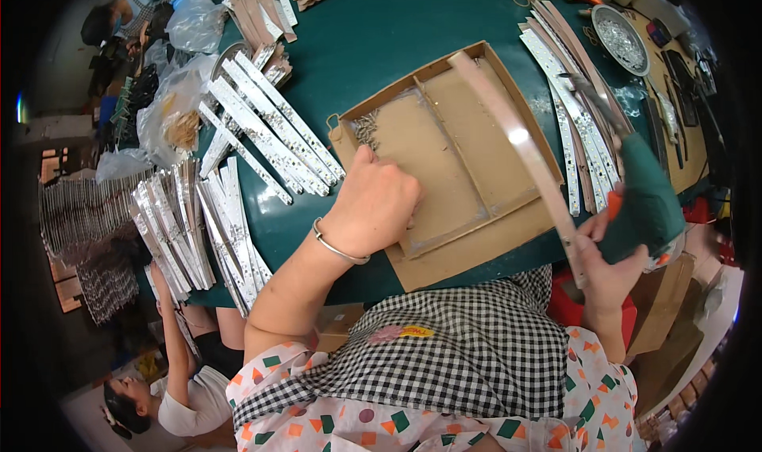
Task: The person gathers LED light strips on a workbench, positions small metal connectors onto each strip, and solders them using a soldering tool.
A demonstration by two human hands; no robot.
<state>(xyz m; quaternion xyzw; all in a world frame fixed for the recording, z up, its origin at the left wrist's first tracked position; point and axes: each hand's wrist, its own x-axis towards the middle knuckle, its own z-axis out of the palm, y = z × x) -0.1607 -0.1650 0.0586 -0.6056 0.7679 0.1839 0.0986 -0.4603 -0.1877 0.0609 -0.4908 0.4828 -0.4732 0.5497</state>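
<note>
My left hand (375, 200) reaches into a shallow cardboard box (506, 207) with its fingers curled in. Its fingertips are at a small pile of screws (366, 128) in the box's left corner; whether it pinches one is hidden. My right hand (611, 268), closed, grips the near end of a long copper-coloured metal strip (520, 138) that slants over the box's right side. A green power screwdriver (649, 202) with orange parts, blurred, is also at this hand, behind the fingers, and seems held with the strip.
Bundles of white component-dotted strips (274, 119) lie left of the box, more strips (575, 126) right of it. A metal bowl (621, 39) stands at the far right. Plastic bags (171, 115) lie far left. Two other people sit at the left; one's hand (161, 281) touches strips.
</note>
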